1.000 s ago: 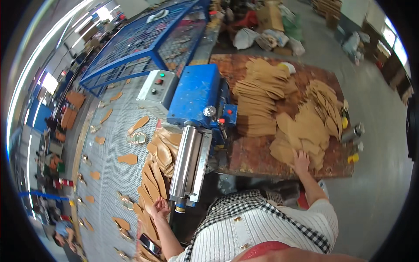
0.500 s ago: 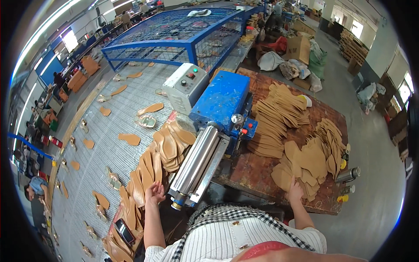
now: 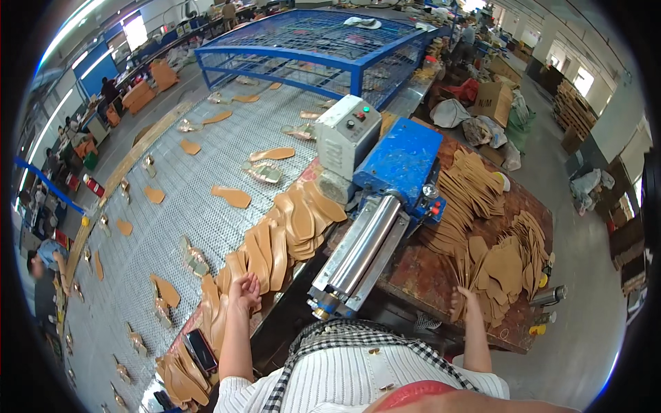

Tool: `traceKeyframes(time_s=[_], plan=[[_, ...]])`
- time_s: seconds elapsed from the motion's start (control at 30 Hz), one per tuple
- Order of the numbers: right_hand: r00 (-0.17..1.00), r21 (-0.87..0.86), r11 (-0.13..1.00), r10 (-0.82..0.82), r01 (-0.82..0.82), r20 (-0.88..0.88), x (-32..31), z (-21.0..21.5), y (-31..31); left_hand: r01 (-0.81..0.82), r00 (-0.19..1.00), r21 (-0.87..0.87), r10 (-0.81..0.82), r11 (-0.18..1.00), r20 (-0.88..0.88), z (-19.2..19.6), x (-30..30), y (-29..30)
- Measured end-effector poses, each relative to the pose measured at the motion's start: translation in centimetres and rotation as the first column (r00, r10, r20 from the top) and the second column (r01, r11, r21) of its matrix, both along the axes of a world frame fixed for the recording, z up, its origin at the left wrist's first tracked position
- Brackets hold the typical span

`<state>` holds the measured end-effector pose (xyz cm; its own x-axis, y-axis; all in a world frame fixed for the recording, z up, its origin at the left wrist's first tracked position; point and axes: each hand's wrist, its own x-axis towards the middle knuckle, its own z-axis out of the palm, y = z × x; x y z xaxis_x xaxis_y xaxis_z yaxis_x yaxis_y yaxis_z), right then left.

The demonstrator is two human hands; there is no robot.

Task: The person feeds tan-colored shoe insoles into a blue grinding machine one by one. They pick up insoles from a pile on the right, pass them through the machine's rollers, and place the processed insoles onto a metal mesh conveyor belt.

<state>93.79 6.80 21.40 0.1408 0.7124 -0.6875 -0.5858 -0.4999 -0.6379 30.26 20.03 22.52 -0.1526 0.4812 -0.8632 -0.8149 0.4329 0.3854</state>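
The person stands at a blue roller machine [image 3: 392, 199] with 2 steel rollers. The left hand [image 3: 244, 289] rests on a row of overlapped tan insoles [image 3: 289, 227] along the edge of the mesh conveyor [image 3: 179, 179], fingers spread and flat, gripping nothing. The right hand [image 3: 463, 299] reaches to a fanned stack of tan insoles [image 3: 506, 272] on the brown tabletop [image 3: 420, 275], fingers curled at the stack's edge; whether they pinch one, I cannot tell. Single insoles lie scattered across the conveyor.
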Motion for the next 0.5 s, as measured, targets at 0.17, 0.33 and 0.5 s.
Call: traceKeyframes(time_s=[0.17, 0.33, 0.5], plan=[[0.94, -0.234, 0.97, -0.137, 0.064, -0.313, -7.6, -4.2, 1.0, -0.028, 0.999, 0.032, 0.026, 0.999, 0.042, 0.4, -0.8, 0.2], [0.855, -0.164, 0.981, 0.002, -0.102, -0.519, -9.8, -3.6, 1.6, -0.102, 0.992, 0.069, 0.096, 0.992, 0.086, -0.8, -3.9, -0.8], [0.708, 0.184, 0.955, -0.037, 0.233, -0.705, -12.1, 2.8, 2.2, -0.123, 0.992, 0.033, 0.122, 0.992, 0.033, -0.4, -5.9, -1.2]])
